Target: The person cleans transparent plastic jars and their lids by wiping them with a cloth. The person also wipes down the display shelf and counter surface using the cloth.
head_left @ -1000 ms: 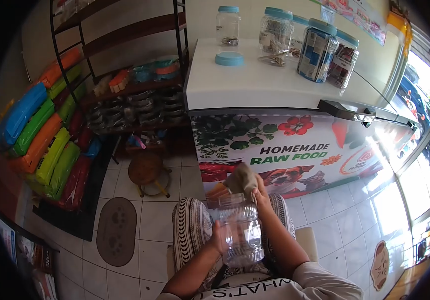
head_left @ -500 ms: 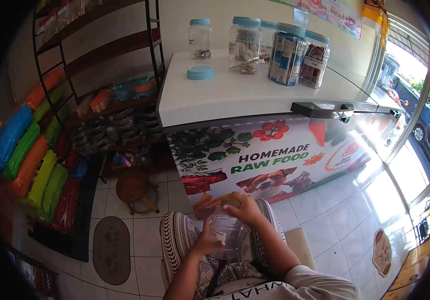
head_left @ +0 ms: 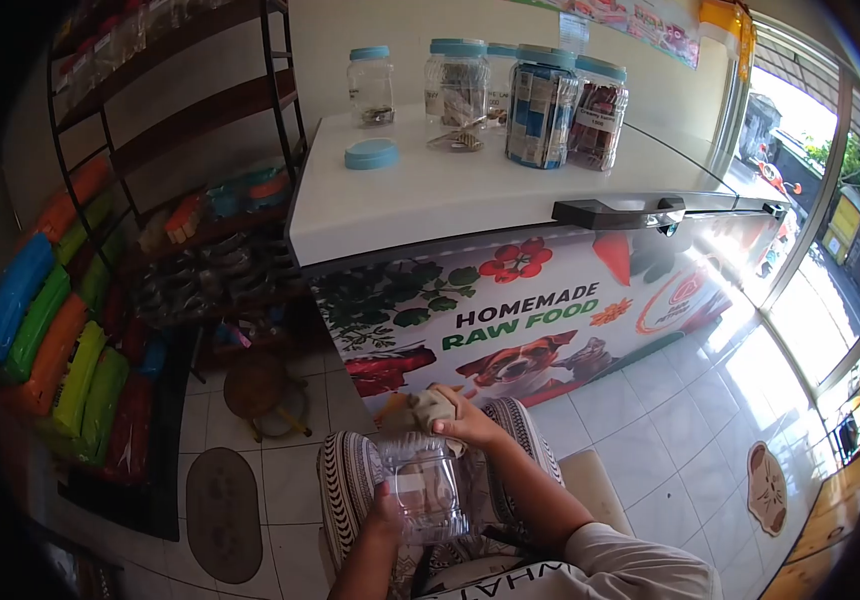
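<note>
A clear plastic jar (head_left: 428, 495) without a lid rests over my lap, a pale label on its side. My left hand (head_left: 382, 518) grips it from the left, its fingers partly hidden. In my right hand (head_left: 470, 424) is a bunched beige cloth (head_left: 434, 409), held just above the top end of the jar. Whether the cloth touches the rim I cannot tell. A light blue lid (head_left: 371, 153) lies on the white freezer top (head_left: 390, 200) ahead of me.
Several blue-lidded jars (head_left: 460, 95) stand on the freezer, whose black handle (head_left: 618, 213) juts out at the front. To the left are a dark shelf rack (head_left: 180, 120), colourful bags (head_left: 45, 320) and a round stool (head_left: 258, 388). Floor mats (head_left: 224, 515) lie on the tiles.
The jar has turned and shifted a little left in my left hand. My right hand has moved slightly left and down, and more of the cloth shows. The view has swung slightly right.
</note>
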The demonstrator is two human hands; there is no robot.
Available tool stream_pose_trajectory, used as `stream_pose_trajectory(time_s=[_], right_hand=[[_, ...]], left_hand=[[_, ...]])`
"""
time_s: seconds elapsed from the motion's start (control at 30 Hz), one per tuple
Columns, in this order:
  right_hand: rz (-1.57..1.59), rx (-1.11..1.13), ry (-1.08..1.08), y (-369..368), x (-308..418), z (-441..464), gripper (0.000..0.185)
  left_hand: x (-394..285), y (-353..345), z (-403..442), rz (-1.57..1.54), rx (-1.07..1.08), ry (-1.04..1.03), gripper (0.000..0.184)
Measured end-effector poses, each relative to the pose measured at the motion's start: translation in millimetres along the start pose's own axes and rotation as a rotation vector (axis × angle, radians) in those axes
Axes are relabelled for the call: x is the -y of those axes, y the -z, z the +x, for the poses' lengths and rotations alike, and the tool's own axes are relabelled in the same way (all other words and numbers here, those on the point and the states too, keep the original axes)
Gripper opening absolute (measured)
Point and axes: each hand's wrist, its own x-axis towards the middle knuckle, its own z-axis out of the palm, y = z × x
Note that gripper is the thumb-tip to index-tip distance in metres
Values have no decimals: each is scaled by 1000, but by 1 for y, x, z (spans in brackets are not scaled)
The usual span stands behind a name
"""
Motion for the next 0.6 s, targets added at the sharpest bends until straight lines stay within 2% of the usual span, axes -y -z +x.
stream_pose_trajectory(time_s=[0.07,0.13,0.2,0.27,0.3,0.33,0.37,0.4,0.43,0.47,0.53,0.6], right_hand=[[73,48,-18,10,-5,1,56],[158,91,-29,18,-11,0,50],[284,-109,-149,17,-9,0,42],[229,-112,-77,28,7,-6,38],[49,-168,-28,30,21,-9,40],[-135,-221,20,33,30,-11,41],[-327,-258,-30,33,36,-13,42],[-332,-261,-32,29,39,-14,42],[-643,-282,-37,20,39,-14,42],[-954,-300,-42,8,45,-14,41],[-934,-337,-134,-10,49,-13,40],[-833,-427,-62,-13,37,-13,42]], left_hand=[[12,7,6,7,46,-9,107],[24,10,13,-184,173,55,111],[21,-17,23,-209,167,89,114],[16,-25,32,-108,53,156,118],[11,-20,29,-9,-157,183,123],[4,-16,29,-10,-153,183,123],[-3,-17,33,264,-213,78,126],[-9,-17,36,537,-271,-28,130],[-13,-11,40,724,-128,-98,134],[-8,-5,38,724,-124,-90,134],[5,7,31,865,-294,-64,128],[2,4,28,805,-300,-40,129]])
